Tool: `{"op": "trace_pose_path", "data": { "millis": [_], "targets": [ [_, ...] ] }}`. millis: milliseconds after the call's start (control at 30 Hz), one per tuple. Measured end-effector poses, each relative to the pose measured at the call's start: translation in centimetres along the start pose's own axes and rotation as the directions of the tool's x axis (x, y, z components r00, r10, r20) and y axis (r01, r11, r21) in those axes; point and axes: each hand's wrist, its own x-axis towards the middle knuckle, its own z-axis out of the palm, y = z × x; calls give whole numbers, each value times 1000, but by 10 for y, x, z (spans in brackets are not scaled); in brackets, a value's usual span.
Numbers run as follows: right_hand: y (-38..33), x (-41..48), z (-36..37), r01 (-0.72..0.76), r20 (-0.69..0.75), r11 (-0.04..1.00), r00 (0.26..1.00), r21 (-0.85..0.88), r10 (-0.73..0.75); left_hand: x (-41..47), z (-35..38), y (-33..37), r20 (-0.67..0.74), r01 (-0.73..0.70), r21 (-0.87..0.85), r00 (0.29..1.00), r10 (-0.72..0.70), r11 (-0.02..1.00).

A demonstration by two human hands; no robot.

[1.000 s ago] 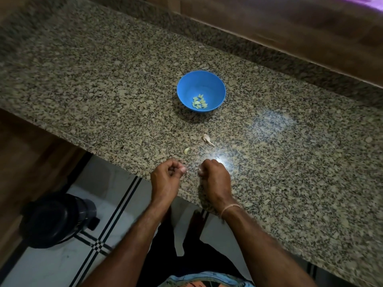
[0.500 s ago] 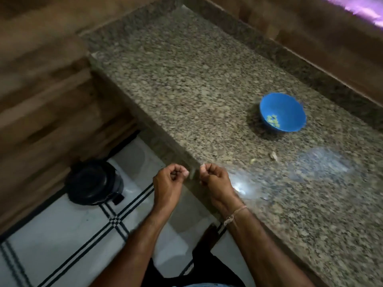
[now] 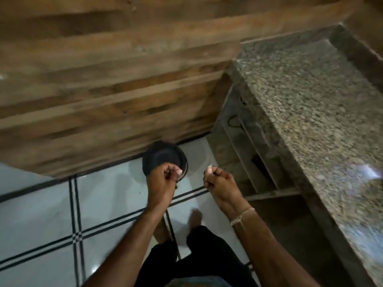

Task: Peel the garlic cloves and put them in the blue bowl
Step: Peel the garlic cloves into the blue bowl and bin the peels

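Closest in, dark trousers [image 3: 199, 255] and a bare foot [image 3: 195, 218] stand on the white tiled floor [image 3: 41, 214] with its black lines. Both forearms reach forward, the right one with a thin thread [image 3: 242, 216] round the wrist.

The right hand [image 3: 219, 183] is curled, and its thumb and fingertips pinch a pale garlic piece [image 3: 209, 168]. It is small, whitish and blurred, perhaps a scrap of skin rather than a clove. It is held in the air over the floor, off the counter's edge. The left hand [image 3: 163, 181] is closed in a fist with the thumb pressed on the forefinger; whether anything is inside it I cannot tell. It hangs just over a round black bin [image 3: 161, 156].

Beyond are wooden panelling [image 3: 103, 90] and, to the right, the speckled granite counter [image 3: 310, 121] above open shelves [image 3: 244, 141].

Half a second ago the hands were at the counter's edge with the blue bowl in sight. The view has since swung left, the bowl has left the frame, and both hands have come over the bin.
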Motion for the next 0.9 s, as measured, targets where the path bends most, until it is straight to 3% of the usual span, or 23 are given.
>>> {"op": "trace_pose_path", "data": {
  "millis": [300, 533, 667, 800, 900],
  "targets": [
    [13, 66, 90, -111, 128, 989, 984, -96, 123, 47, -76, -36, -145, 107, -22, 983, -110, 994],
    [71, 152, 107, -328, 80, 938, 938, -108, 337, 105, -48, -101, -129, 292, 6, 949, -289, 956],
    [131, 227, 98, -436, 45, 898, 897, -61, 439, 151, -1, -171, -92, 497, -30, 863, -497, 867],
    [198, 316, 100, -500, -66, 865, 863, 41, 502, 220, 59, -247, -52, 692, -99, 714, -698, 715],
    [245, 380, 96, -509, -92, 861, 857, -1, 507, 263, 101, -309, -50, 757, -199, 627, -778, 623]
  ]
}}
